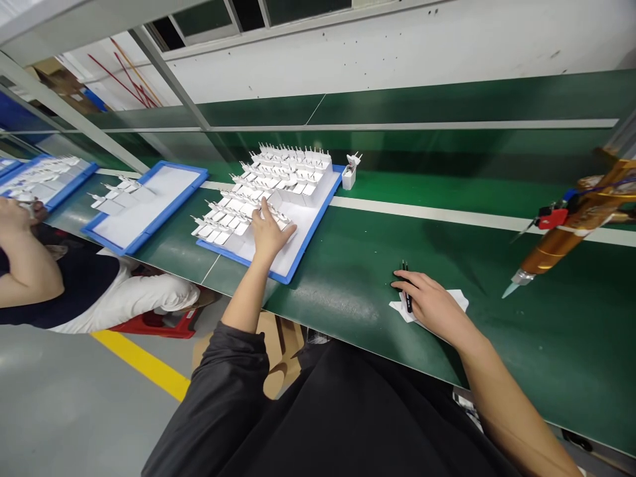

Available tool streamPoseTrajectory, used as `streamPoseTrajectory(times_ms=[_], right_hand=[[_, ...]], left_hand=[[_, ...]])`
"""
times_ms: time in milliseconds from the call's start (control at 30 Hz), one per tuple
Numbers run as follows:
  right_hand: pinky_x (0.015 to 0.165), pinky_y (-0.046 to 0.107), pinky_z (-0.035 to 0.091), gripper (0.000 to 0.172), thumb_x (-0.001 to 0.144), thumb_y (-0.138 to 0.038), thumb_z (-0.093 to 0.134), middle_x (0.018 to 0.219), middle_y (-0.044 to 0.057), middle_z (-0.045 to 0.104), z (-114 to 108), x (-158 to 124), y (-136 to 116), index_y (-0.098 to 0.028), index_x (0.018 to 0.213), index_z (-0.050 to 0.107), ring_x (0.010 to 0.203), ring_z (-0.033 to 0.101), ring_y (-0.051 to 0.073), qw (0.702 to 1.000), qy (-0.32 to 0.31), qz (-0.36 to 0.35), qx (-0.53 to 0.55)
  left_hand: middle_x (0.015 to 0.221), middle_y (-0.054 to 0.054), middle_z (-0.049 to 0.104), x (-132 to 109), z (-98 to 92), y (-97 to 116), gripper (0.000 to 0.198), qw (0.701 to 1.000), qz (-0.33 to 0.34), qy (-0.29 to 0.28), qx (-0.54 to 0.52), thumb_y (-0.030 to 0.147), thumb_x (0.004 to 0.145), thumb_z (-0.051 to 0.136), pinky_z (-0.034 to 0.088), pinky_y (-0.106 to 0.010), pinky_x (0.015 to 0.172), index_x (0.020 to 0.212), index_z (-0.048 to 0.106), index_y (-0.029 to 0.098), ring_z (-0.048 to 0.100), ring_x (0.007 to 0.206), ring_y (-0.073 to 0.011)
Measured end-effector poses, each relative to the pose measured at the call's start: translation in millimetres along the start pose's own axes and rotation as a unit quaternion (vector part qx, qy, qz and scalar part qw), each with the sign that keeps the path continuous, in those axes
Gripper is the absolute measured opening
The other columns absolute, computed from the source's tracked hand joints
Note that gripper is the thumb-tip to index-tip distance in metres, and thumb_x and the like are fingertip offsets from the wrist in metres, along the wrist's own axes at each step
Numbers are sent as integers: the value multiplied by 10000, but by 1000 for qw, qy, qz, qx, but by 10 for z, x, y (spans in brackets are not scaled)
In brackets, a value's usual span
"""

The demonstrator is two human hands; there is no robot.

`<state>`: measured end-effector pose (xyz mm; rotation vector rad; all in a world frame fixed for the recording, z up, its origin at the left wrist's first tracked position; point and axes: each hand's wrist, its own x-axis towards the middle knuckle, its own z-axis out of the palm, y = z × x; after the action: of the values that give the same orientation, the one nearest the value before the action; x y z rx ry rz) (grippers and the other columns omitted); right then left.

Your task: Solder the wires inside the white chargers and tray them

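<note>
My left hand (269, 232) lies on a blue-rimmed white tray (312, 218), fingers stretched onto rows of small white plug parts (278, 182) with metal pins. My right hand (431, 305) rests on the green belt (348, 278) over a crumpled white cloth (460, 299). Its fingers close on black tweezers (406, 291), whose tips point away from me.
A lone white plug part (350, 173) stands just right of the tray. A second blue tray (149, 205) with a few parts lies to the left, a third (47, 177) farther left. A co-worker's arm (24, 265) is at the left edge. An amber dispenser syringe (571, 232) hangs at right.
</note>
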<state>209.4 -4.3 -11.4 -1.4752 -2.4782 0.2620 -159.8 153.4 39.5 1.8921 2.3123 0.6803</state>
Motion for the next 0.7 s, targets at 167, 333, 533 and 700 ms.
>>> streamPoseTrajectory(times_ms=[167,333,533,700], right_hand=[[1038,433,531,459,831,-44,376,1389,33,534,15,-3,10,-188,1198,611,1220,545,231,1000,-7,5,0],[1038,428,533,461,833,-36,364,1380,35,546,1,28,-14,-183,1186,622,1223,551,232,1000,-7,7,0],[1024,431,544,456,830,-33,366,1365,40,562,-24,42,-33,-179,1173,629,1210,565,235,1000,-4,6,1],[1027,435,541,453,830,-36,367,1362,40,563,-14,59,-28,-177,1169,632,1205,567,234,1000,-4,6,4]], left_hand=[[1388,-251,339,123,-16,-3,1205,998,-32,-36,-38,345,630,821,295,-527,1117,1538,63,116,360,1348,-424],[1406,-227,321,201,-38,-57,1145,998,1,-35,-61,359,585,840,288,-505,1132,1498,186,131,318,1377,-400],[1370,-221,407,242,-85,-134,1205,995,15,-97,-18,400,548,855,308,-570,1095,1508,164,172,354,1346,-439],[1340,-180,486,233,-81,-176,1048,995,25,-64,-68,366,518,836,372,-513,1092,1409,324,164,438,1314,-380]])
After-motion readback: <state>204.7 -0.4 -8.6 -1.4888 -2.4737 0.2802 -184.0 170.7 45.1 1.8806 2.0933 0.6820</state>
